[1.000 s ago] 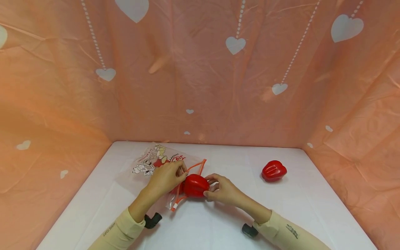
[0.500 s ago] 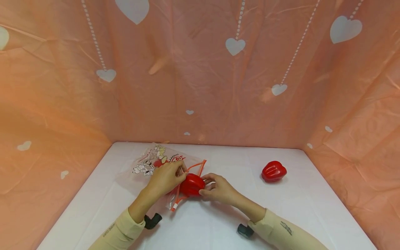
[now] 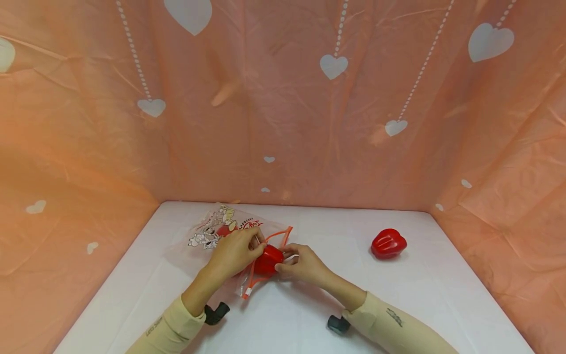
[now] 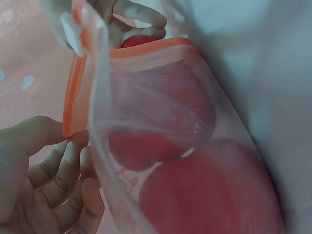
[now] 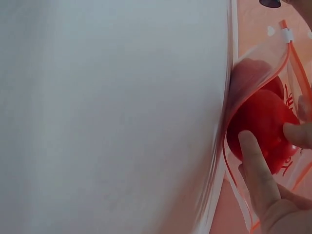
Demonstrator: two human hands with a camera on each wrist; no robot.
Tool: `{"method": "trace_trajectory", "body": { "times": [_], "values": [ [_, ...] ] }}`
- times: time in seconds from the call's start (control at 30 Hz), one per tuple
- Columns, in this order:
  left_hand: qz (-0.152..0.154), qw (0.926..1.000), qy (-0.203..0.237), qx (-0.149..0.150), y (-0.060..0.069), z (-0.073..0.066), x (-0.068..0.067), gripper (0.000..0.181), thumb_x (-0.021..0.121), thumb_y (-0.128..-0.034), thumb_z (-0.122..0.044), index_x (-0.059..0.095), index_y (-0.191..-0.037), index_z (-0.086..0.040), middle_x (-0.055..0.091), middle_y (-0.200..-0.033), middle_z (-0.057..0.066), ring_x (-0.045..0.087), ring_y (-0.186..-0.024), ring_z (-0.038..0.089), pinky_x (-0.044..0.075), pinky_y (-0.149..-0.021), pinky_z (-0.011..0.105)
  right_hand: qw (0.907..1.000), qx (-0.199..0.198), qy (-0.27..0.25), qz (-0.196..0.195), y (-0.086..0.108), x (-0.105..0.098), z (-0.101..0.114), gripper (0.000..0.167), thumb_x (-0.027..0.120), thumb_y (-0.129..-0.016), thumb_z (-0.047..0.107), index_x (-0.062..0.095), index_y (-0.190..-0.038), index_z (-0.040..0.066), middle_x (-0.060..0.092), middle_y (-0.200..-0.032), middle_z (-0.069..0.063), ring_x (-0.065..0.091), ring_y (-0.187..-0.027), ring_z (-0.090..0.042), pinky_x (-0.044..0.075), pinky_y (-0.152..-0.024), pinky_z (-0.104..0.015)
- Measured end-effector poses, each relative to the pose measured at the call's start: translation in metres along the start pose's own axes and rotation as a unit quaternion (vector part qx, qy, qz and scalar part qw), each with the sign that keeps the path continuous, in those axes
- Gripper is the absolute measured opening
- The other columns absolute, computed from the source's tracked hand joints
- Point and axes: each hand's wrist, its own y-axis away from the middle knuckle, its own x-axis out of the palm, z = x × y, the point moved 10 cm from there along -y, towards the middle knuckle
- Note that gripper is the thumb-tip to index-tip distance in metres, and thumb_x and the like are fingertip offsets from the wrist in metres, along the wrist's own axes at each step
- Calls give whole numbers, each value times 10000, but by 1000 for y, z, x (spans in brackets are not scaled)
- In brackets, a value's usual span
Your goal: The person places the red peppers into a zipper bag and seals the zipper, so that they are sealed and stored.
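A clear zip bag with printed cartoon figures lies on the left part of the table, its orange-edged mouth spread. My left hand pinches the orange zip edge between thumb and fingers. At the mouth, a red bell pepper is partly inside. My right hand grips its outer end, with a finger and the thumb on its skin in the right wrist view. Through the plastic, the left wrist view shows another red pepper deeper in the bag.
Another red bell pepper lies alone at the right of the white table. A white slider sits at the zip's near end. Orange cloth with hearts hangs behind and along both sides.
My right hand has moved left, pushing the red bell pepper farther into the bag's mouth. My left hand stays in place on the zip edge. The lone pepper has not moved.
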Motion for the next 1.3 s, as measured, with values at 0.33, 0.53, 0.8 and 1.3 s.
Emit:
{"method": "trace_trajectory", "body": {
  "times": [0.33,0.53,0.8,1.3],
  "values": [
    [-14,10000,7,6,0,-1,0,105,807,-951,-205,703,-936,-204,591,-711,-140,522,-625,66,447,-560,293,9982,62,-265,-531,-4,-7,3,464,820,-916,15,635,-1323,-115,748,-1097,-186,787,-913,-280,649,-757,-384],
    [-56,10000,-3,62,0,-1,0,103,810,-948,-194,707,-940,-202,605,-717,-145,526,-625,50,450,-563,291,9974,15,-391,-607,-7,-5,5,464,812,-917,2,610,-1313,-131,722,-1152,-235,782,-932,-303,650,-759,-385],
    [-91,9999,-21,124,1,-2,-1,110,808,-953,-178,702,-935,-202,625,-730,-139,532,-636,39,458,-585,300,9962,82,-240,-827,-14,-4,4,434,822,-922,40,637,-1282,-115,729,-1121,-188,778,-894,-254,644,-759,-341],
    [-37,9999,0,94,0,-1,1,123,812,-954,-182,696,-923,-207,620,-726,-136,529,-629,45,458,-586,308,9923,-81,-476,-1139,-19,-2,4,344,791,-915,7,664,-1206,-126,715,-1100,-215,746,-828,-162,617,-719,-272]
  ]
}}
